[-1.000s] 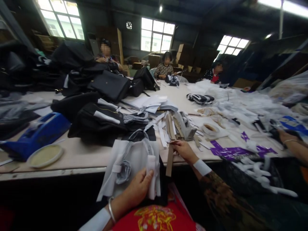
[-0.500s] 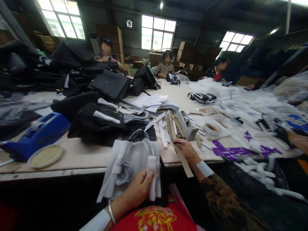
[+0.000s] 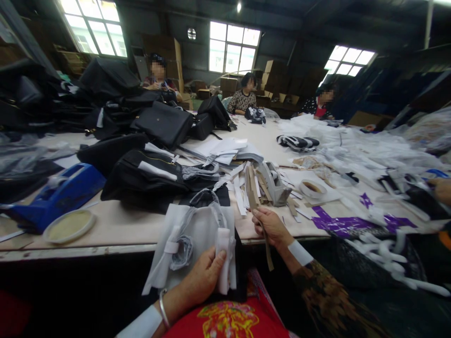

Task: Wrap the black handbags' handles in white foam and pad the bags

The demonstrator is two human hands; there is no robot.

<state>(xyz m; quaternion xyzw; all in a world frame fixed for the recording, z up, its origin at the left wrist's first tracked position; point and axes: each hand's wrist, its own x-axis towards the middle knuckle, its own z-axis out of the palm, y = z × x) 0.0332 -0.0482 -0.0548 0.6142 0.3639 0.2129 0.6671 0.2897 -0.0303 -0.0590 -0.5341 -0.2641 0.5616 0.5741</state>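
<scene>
Steadily brace the foam-covered bag [image 3: 202,227] at the near edge of the worktop [image 3: 123,230] with the left hand [image 3: 205,270], pressing the thumb onto the foam sleeve [image 3: 222,234] without flattening it; cannot tell the placing of the hidden fingers. With the right hand [image 3: 270,223], pinch the cardboard strip [image 3: 268,253] between thumb and fingers, just beside the strip pile [image 3: 240,192], lightly enough not to crease it. Leave the film-wrapped coil [image 3: 185,251] untouched, left of the sleeve.

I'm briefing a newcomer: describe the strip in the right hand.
On the pale table, find the heap of white and brown strips beside the grey dispenser. Nearer, the right hand holds the brown strip: unlike those heaped, its lower end hangs past the table.
</scene>
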